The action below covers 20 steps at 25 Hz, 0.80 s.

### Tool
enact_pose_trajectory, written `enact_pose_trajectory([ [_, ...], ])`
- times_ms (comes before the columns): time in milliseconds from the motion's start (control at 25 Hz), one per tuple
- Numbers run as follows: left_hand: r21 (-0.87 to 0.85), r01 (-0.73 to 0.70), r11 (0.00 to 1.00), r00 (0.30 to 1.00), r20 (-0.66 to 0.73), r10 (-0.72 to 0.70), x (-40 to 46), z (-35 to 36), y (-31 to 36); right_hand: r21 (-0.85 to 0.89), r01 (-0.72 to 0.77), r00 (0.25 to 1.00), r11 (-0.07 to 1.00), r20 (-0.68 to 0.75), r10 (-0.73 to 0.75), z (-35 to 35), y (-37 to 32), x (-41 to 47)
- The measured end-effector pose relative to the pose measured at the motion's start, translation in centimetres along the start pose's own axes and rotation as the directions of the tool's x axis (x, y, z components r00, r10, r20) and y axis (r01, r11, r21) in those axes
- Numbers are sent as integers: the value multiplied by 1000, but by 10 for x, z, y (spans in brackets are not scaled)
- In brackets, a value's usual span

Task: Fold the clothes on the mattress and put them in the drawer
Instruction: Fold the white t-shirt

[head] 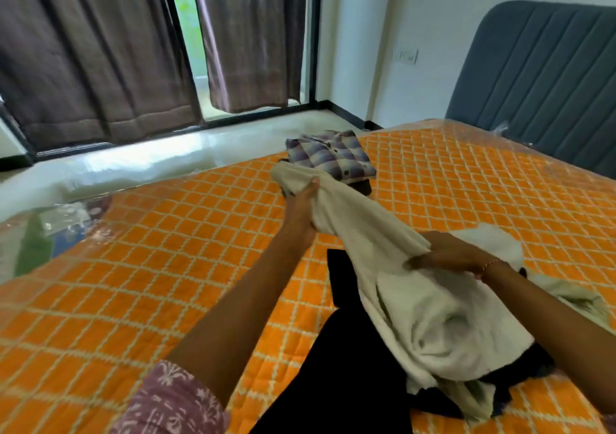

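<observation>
A cream garment (430, 310) stretches over the orange quilted mattress (150, 267). My left hand (301, 205) grips its far end, lifted above the bed. My right hand (450, 253) grips the cloth nearer to me, and the rest bunches below it. Under the cream cloth lies a black garment (346, 367). Beyond my left hand a folded checked shirt (330, 153) sits on top of a dark folded piece near the mattress's far edge. No drawer is in view.
A grey padded headboard (546, 77) stands at the right. Brown curtains (93, 57) hang over a sliding window at the back, with pale floor (110, 167) between it and the bed. Clear plastic wrap (50, 230) shows at the mattress's left edge.
</observation>
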<state>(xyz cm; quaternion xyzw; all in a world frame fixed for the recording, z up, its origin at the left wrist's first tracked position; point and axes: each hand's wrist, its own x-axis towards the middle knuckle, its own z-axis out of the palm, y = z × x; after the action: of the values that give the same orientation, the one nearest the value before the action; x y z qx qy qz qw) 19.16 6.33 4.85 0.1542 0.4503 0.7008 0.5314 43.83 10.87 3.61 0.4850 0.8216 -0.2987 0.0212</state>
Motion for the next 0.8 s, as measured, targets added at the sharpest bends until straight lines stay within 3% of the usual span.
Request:
enact_pose_trajectory([
  [120, 9, -28, 1000, 986, -167, 29, 1, -54, 36, -251, -143, 971, 957, -222, 87, 10, -33, 23],
  [240, 9, -109, 994, 954, -279, 107, -7, -102, 53, -9, 31, 903, 999, -428, -32, 20, -107, 50],
  [320, 155, -52, 987, 987, -146, 75, -19, -123, 59, 178, 170, 869, 969, -491, -62, 27, -153, 65],
  [400, 471, -33, 882, 998, 63, 4, -39, -130, 60, 274, 213, 865, 938, -500, -50, 40, -199, 77],
  [480, 689, -189, 700, 977, 205, 62, -47, -132, 50, 352, 274, 865, 895, -497, -69, 56, -248, 81],
  [520, 718, -243, 652, 970, 190, 152, -50, -134, 49, 432, 311, 880, 846, -468, -84, 63, -271, 81],
  [640, 706, -274, 653, 885, -81, 459, -59, -152, 74, 625, 424, 889, 655, -426, -169, 74, -321, 75],
  [720, 731, -250, 635, 829, -178, 531, -61, -176, 99, 557, 486, 865, 674, -417, -280, 79, -334, 68],
  [800, 677, -142, 722, 777, -375, 505, -64, -198, 126, 407, 577, 809, 708, -405, -426, 97, -332, 59],
])
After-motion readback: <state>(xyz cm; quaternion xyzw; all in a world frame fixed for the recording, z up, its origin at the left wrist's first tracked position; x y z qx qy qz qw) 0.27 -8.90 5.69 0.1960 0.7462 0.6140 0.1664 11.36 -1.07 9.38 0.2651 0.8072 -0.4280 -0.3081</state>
